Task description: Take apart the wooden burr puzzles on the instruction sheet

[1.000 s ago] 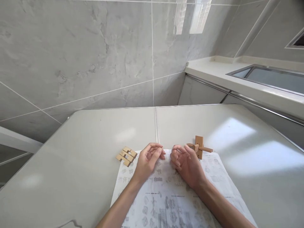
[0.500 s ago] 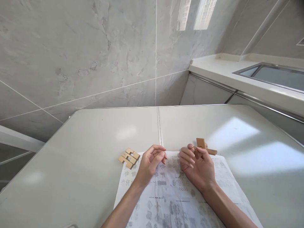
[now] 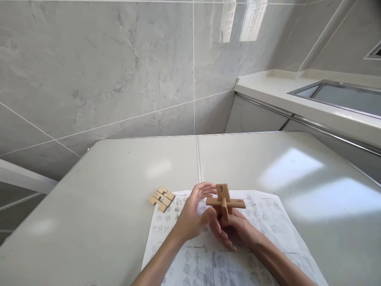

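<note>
My right hand (image 3: 233,232) is closed around the lower part of a wooden cross-shaped puzzle (image 3: 224,200) and holds it up above a printed instruction sheet (image 3: 268,222). My left hand (image 3: 193,216) is beside the puzzle, fingers slightly curled and apart, its fingertips close to the puzzle's upright piece; whether they touch it is unclear. Several loose flat wooden pieces (image 3: 161,198) lie stacked on the table just left of the sheet.
A grey-white folding table (image 3: 119,174) with a centre seam stands against a grey tiled wall (image 3: 119,71). At the right runs a white counter (image 3: 276,93) with a sunken metal sink (image 3: 345,97). Sunlight patches fall on the table's right side.
My right hand took the cross-shaped puzzle from the sheet's far right corner and brought it to the middle, raised. My left hand opened and shifted right toward it.
</note>
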